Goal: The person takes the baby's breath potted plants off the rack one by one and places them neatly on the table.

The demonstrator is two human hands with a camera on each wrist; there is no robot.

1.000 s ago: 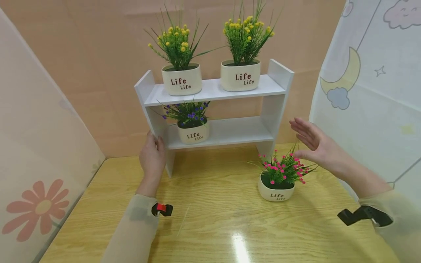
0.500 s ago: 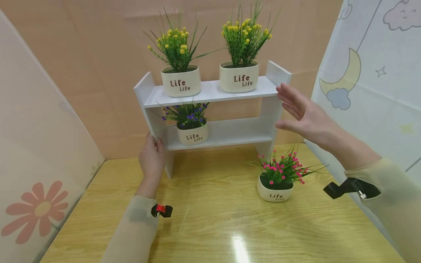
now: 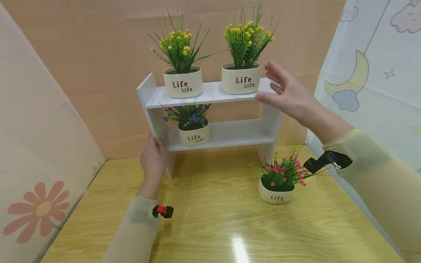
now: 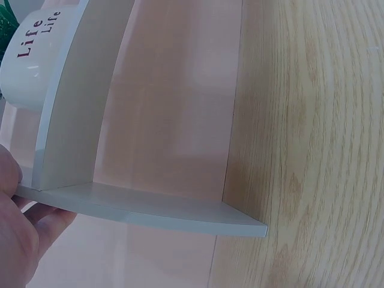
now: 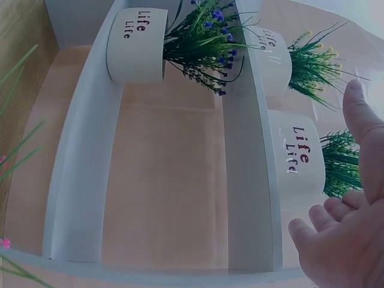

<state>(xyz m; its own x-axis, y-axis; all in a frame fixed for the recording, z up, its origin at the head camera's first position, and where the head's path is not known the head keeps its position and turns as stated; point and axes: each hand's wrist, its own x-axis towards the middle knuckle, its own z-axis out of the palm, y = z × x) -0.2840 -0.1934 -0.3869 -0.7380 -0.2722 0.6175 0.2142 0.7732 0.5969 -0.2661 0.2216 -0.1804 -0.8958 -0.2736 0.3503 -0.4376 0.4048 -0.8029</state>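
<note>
My left hand (image 3: pixel 153 157) grips the left side panel of a white two-tier shelf (image 3: pixel 227 133); in the left wrist view its thumb and fingers lie on either side of the panel edge (image 4: pixel 150 219). My right hand (image 3: pixel 289 93), fingers spread, is at the upper shelf's right end, just right of a cream pot with yellow flowers (image 3: pixel 241 82). In the right wrist view a gap shows between that hand (image 5: pixel 345 240) and the pot (image 5: pixel 297 153). Another yellow-flowered pot (image 3: pixel 184 86) stands left on the upper tier. A purple-flowered pot (image 3: pixel 194 136) sits on the lower tier.
A pot with pink flowers (image 3: pixel 276 193) stands on the wooden table (image 3: pixel 213 219), in front of the shelf's right leg. A peach cloth (image 3: pixel 108 91) hangs behind. Printed white cloths close off the left (image 3: pixel 29 128) and right (image 3: pixel 361 87) sides.
My right hand has moved up and left, from above the pink flowers to beside the right yellow-flowered pot. The left hand keeps its hold on the shelf panel, and the pots stay put.
</note>
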